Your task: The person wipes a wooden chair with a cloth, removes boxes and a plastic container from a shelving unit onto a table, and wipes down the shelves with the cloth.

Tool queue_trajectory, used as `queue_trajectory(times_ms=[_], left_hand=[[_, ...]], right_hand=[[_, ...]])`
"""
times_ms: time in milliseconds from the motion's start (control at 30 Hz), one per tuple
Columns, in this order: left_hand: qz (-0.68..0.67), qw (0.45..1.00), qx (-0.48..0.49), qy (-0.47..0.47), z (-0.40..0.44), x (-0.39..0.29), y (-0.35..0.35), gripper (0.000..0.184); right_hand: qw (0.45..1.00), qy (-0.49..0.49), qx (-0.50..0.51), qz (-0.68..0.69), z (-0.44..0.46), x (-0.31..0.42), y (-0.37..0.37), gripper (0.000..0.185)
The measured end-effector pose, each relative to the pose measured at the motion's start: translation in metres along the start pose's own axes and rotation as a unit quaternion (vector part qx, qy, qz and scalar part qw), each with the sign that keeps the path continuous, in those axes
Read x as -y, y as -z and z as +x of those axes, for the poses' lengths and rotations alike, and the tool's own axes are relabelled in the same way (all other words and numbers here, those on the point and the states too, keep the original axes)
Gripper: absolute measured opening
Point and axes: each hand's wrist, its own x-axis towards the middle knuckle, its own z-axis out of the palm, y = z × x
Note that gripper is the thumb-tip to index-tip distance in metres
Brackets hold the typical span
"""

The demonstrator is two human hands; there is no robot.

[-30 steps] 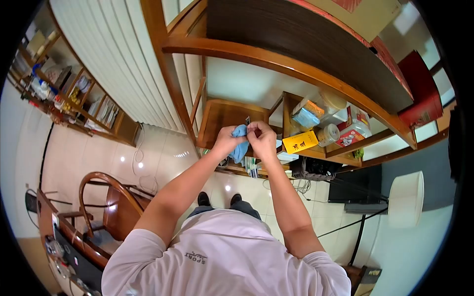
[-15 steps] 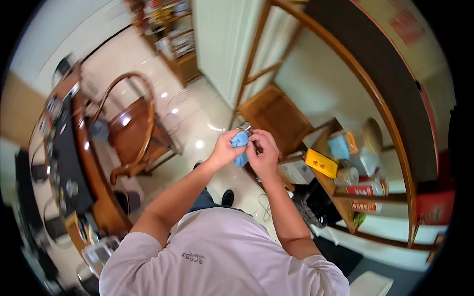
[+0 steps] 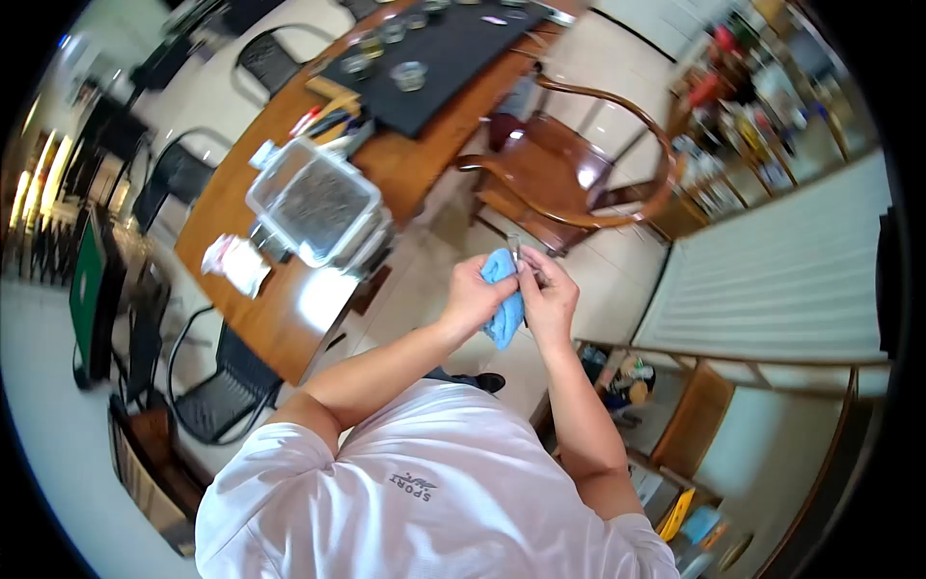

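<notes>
A folded blue cloth is gripped in my left hand, its lower end hanging below my fingers. My right hand is beside it, with thumb and fingers pinched around a small shiny object. That object sticks up above the cloth and looks like glass or metal; its exact kind is too small to make out. Both hands meet in front of my chest, and the cloth touches the shiny object.
Ahead on the left is a wooden table with a clear plastic container, a white crumpled packet and a black mat bearing several glass cups. A wooden armchair stands ahead. Shelving is at the right.
My view has turned left, bringing the table and plastic container close while the shelving slid to the lower right. Both hands still hold the cloth and shiny object; more of the cloth now shows.
</notes>
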Motion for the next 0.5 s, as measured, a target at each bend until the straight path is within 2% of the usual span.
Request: queue_trajectory(times_ms=[100, 133, 167, 233, 300, 400, 433, 500], left_hand=[[-0.067, 0.993, -0.099, -0.005, -0.006, -0.031, 0.093, 0.016], [-0.085, 0.987, -0.134, -0.039, -0.011, -0.047, 0.115, 0.013], [-0.102, 0.978, -0.167, -0.073, -0.016, -0.065, 0.135, 0.01], [-0.126, 0.97, -0.199, -0.061, -0.03, -0.097, 0.167, 0.011], [-0.132, 0.961, -0.23, -0.078, -0.036, -0.109, 0.198, 0.011], [-0.125, 0.954, -0.259, -0.079, -0.038, -0.122, 0.236, 0.016], [-0.122, 0.953, -0.268, -0.074, -0.035, -0.125, 0.247, 0.017], [-0.116, 0.951, -0.281, -0.058, -0.012, -0.111, 0.277, 0.018]], right_hand=[[0.986, -0.003, 0.143, 0.082, 0.023, 0.045, -0.096, 0.025], [0.977, -0.005, 0.182, 0.112, 0.029, 0.053, -0.126, 0.026], [0.974, -0.001, 0.198, 0.114, 0.034, 0.064, -0.151, 0.026], [0.957, 0.006, 0.275, 0.094, 0.042, 0.099, -0.187, 0.027], [0.946, 0.004, 0.308, 0.104, 0.042, 0.125, -0.22, 0.028], [0.937, 0.141, 0.318, 0.026, 0.036, 0.152, -0.249, 0.031], [0.934, 0.145, 0.327, 0.026, 0.039, 0.145, -0.261, 0.031], [0.907, 0.262, 0.328, -0.034, 0.05, 0.12, -0.288, 0.039]])
